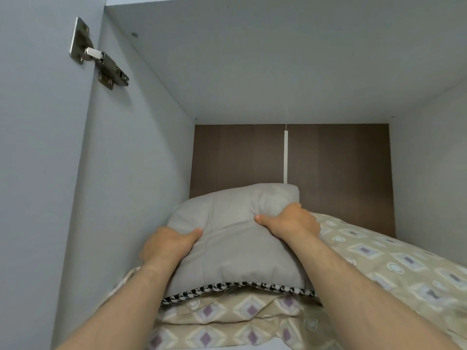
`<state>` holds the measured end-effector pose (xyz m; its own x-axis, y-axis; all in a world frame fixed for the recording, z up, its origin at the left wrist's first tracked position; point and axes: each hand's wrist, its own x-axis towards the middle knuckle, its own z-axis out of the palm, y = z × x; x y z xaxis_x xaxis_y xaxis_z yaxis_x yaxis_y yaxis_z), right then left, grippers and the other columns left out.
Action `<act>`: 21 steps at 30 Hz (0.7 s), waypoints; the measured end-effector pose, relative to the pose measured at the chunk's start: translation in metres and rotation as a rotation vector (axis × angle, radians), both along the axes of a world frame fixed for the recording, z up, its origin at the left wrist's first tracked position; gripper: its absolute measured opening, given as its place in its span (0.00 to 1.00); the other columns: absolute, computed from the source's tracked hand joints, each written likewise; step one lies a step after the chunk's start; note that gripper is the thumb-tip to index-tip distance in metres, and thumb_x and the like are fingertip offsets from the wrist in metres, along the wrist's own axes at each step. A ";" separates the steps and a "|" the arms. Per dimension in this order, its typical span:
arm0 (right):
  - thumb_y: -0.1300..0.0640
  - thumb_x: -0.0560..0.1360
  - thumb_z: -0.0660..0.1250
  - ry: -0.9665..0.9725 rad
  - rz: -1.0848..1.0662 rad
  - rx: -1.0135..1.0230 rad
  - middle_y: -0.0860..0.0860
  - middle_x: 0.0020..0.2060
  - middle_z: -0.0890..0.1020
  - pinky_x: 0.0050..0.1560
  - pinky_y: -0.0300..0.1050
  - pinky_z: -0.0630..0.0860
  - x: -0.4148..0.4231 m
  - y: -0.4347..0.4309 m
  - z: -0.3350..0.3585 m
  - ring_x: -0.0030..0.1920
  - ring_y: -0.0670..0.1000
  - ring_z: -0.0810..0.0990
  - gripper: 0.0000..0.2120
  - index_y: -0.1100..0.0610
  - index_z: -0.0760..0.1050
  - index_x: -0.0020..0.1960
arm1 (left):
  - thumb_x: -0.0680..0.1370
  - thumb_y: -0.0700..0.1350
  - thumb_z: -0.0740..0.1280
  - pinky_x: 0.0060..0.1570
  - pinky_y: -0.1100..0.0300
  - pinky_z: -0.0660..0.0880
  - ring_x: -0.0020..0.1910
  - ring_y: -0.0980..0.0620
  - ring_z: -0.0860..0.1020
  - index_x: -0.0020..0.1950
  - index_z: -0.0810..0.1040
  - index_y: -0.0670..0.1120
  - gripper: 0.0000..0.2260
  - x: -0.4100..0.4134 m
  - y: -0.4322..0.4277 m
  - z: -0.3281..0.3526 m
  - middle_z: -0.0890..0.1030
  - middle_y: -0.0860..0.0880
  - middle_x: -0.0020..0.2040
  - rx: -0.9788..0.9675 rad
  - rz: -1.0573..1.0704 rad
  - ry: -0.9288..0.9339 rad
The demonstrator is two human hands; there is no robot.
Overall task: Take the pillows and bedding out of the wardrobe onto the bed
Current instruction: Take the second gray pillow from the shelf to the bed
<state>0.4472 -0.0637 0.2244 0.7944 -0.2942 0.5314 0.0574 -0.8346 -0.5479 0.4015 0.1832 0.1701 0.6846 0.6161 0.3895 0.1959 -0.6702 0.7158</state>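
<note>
A plain grey pillow (235,238) with a black-and-white houndstooth edge lies on top of the stack inside the wardrobe compartment. My left hand (168,245) grips its left side, thumb pressed into the fabric. At the pillow's right side, my right hand (290,219) pinches a fold of the cover. Under the pillow lies folded beige bedding (227,317) with a purple diamond print. More beige patterned bedding (394,258) fills the right of the shelf.
The wardrobe's white left wall (131,173) stands close to my left hand. The white ceiling panel (278,59) is well above the pillow. A brown back panel (341,173) closes the rear. A metal door hinge (101,59) sits at upper left.
</note>
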 end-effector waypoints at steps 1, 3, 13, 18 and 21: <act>0.24 0.53 0.67 -0.061 0.011 -0.003 0.55 0.53 0.82 0.49 0.51 0.72 0.000 0.002 -0.005 0.55 0.59 0.79 0.45 0.58 0.71 0.56 | 0.60 0.73 0.64 0.51 0.52 0.74 0.54 0.41 0.78 0.57 0.78 0.44 0.39 0.001 0.001 -0.001 0.81 0.44 0.57 0.004 0.000 -0.012; 0.26 0.56 0.67 -0.160 0.035 -0.006 0.54 0.48 0.82 0.46 0.50 0.71 -0.003 0.003 -0.014 0.51 0.59 0.80 0.36 0.54 0.70 0.49 | 0.61 0.70 0.68 0.44 0.54 0.73 0.51 0.41 0.79 0.53 0.77 0.43 0.34 0.003 0.002 -0.004 0.81 0.43 0.54 -0.003 -0.007 -0.063; 0.34 0.58 0.73 -0.508 0.238 0.215 0.47 0.42 0.81 0.44 0.50 0.75 -0.075 -0.023 -0.012 0.44 0.53 0.79 0.26 0.49 0.72 0.48 | 0.61 0.63 0.72 0.37 0.55 0.69 0.44 0.39 0.79 0.35 0.67 0.53 0.20 -0.024 -0.015 0.010 0.82 0.42 0.44 -0.083 -0.108 -0.665; 0.35 0.57 0.73 -0.565 0.227 0.241 0.43 0.41 0.79 0.42 0.47 0.74 -0.138 -0.067 -0.004 0.43 0.50 0.78 0.26 0.47 0.72 0.49 | 0.62 0.63 0.72 0.37 0.54 0.70 0.43 0.37 0.79 0.38 0.70 0.50 0.20 -0.072 -0.056 0.016 0.81 0.41 0.44 -0.072 -0.182 -0.777; 0.35 0.56 0.73 -0.579 0.203 0.267 0.43 0.43 0.81 0.43 0.49 0.75 -0.177 -0.096 -0.009 0.44 0.51 0.79 0.27 0.47 0.72 0.49 | 0.63 0.61 0.72 0.36 0.56 0.66 0.42 0.39 0.78 0.37 0.68 0.52 0.19 -0.103 -0.086 0.014 0.81 0.42 0.42 -0.071 -0.227 -0.810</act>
